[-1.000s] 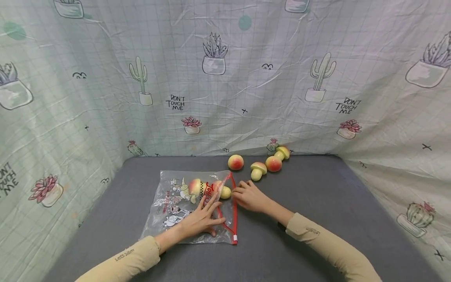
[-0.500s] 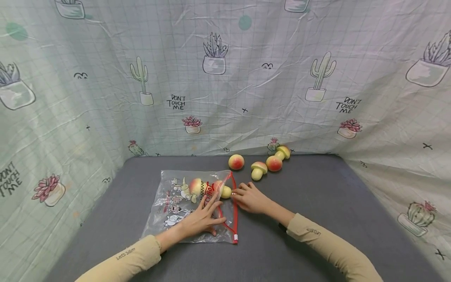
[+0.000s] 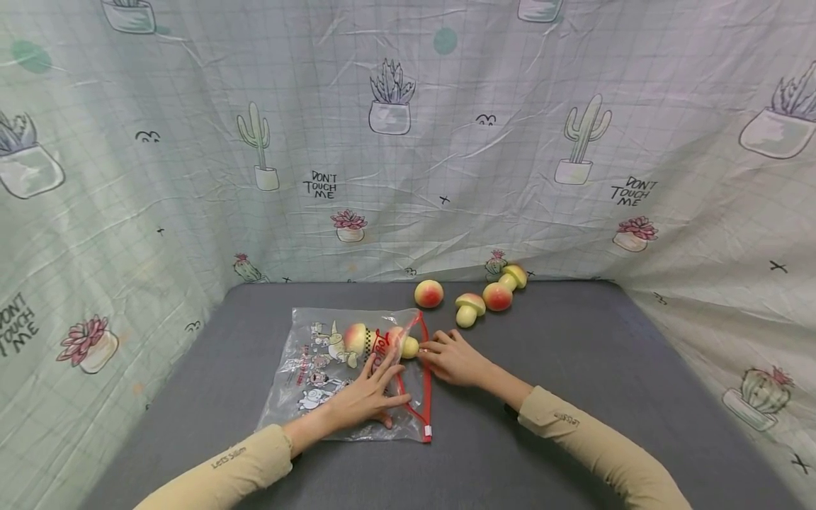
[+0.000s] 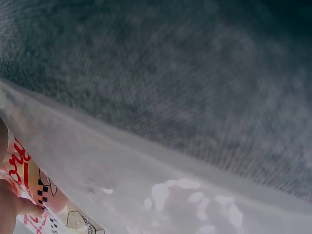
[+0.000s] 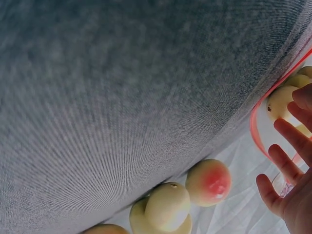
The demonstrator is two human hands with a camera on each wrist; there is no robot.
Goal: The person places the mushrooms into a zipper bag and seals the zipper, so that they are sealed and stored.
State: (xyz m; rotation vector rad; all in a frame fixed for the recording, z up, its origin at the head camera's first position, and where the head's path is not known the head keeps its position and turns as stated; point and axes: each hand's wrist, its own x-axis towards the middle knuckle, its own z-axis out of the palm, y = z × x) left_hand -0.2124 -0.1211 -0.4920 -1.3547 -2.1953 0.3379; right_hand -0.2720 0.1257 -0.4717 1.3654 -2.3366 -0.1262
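1. Plastic bag (image 3: pixel 290 382), transparent and printed, lies flat on the grey bench (image 3: pixel 612 354), with its mouth, edged by a red zip (image 3: pixel 426 397), toward the right hand (image 3: pixel 454 360)
2. Inside the bag there is one toy mushroom (image 3: pixel 359 341), and another mushroom (image 3: pixel 410 347) lies at the gaping mouth, its pale stem pointing to the right hand
3. Left hand (image 3: pixel 363 397) rests upon the bag, its grip spread, with fingers held apart
4. Right hand is just beside the mouth, its grip also spread, the fingers extended near the stem; whether they touch it, I cannot tell
5. Behind the hands, four more mushrooms (image 3: pixel 469 309) sit near the patterned cloth (image 3: pixel 306 106)
6. White slider (image 3: pixel 428 431) is at the near corner of the zip
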